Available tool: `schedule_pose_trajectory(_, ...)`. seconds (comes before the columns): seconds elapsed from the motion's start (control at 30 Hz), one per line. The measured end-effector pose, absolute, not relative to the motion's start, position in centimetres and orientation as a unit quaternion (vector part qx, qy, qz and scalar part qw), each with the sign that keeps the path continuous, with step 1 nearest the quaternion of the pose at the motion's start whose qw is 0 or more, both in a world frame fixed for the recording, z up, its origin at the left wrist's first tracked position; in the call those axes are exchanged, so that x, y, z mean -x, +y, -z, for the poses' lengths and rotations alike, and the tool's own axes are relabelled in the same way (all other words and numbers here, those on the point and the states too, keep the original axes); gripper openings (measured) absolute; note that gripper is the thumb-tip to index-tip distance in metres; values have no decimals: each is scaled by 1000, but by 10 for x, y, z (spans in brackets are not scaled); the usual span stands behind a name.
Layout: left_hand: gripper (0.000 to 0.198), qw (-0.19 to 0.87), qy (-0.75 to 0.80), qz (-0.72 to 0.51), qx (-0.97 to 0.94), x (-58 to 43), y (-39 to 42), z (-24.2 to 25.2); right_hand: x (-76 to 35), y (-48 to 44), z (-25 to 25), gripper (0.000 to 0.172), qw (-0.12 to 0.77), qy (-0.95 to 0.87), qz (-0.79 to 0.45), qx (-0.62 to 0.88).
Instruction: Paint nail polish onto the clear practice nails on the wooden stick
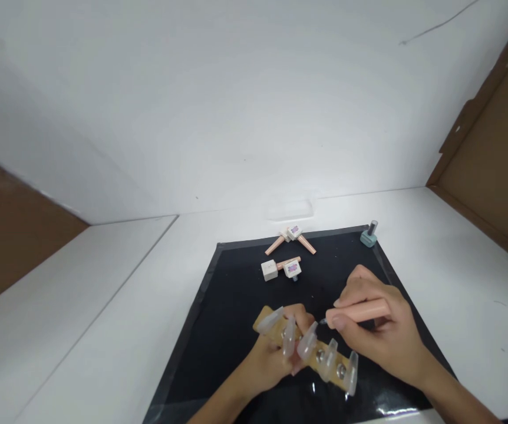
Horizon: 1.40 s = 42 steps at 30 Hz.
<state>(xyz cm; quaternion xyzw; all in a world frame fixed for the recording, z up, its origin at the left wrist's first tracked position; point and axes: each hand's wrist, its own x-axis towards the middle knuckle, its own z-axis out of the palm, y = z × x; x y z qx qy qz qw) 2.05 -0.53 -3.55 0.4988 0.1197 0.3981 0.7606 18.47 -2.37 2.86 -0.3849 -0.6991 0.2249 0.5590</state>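
My left hand (263,365) grips a yellowish nail practice stand (276,337) from below, fingers closed around it. Several translucent coffin-shaped nail tips are set along the tilted stand, with round metal studs visible between some of them. Between the fingers and thumb of my right hand (393,338) is a nail polish brush (360,311) with a peach handle. Its bristle end is at the point of the middle nail tip (308,341), seemingly touching it. Part of my left hand is hidden behind the stand and tips.
Beyond my hands on the black mat (231,294) lie white polish bottles (269,270) with peach handles. A teal polish bottle (368,237) stands at the mat's far right corner. White panels (236,118) rise behind, with brown cardboard flaps (492,141) at the sides.
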Motion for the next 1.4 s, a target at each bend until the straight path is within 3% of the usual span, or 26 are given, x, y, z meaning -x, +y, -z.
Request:
schedule_pose_trajectory(0.17,38,715,158,-406,-547,-16,-5,28,-191,-22,-26,18,573,-677,-226,402)
schedule_pose_trajectory(0.37,27,595,221,-397,-663,-13,-5,19,-190,-25,-30,17,547,-710,-320,307)
schedule_pose_trajectory(0.73,13,576,211,-386,-689,-14,-7,25,-195,-19,-26,27,537,-703,-251,394)
schedule_pose_trajectory(0.9,12,534,218,-373,-727,-13,-5,27,-195,-22,-27,24,543,-702,-300,349)
schedule_pose_trajectory(1.1,15,526,241,-341,-741,-13,-4,17,-192,-23,-29,28,503,-749,-295,315)
schedule_pose_trajectory(1.23,13,524,244,-355,-734,-14,-6,16,-196,-17,-24,29,512,-728,-248,383)
schedule_pose_trajectory(1.4,18,601,248,-383,-656,-15,-7,23,-204,-11,-17,23,543,-657,-226,473)
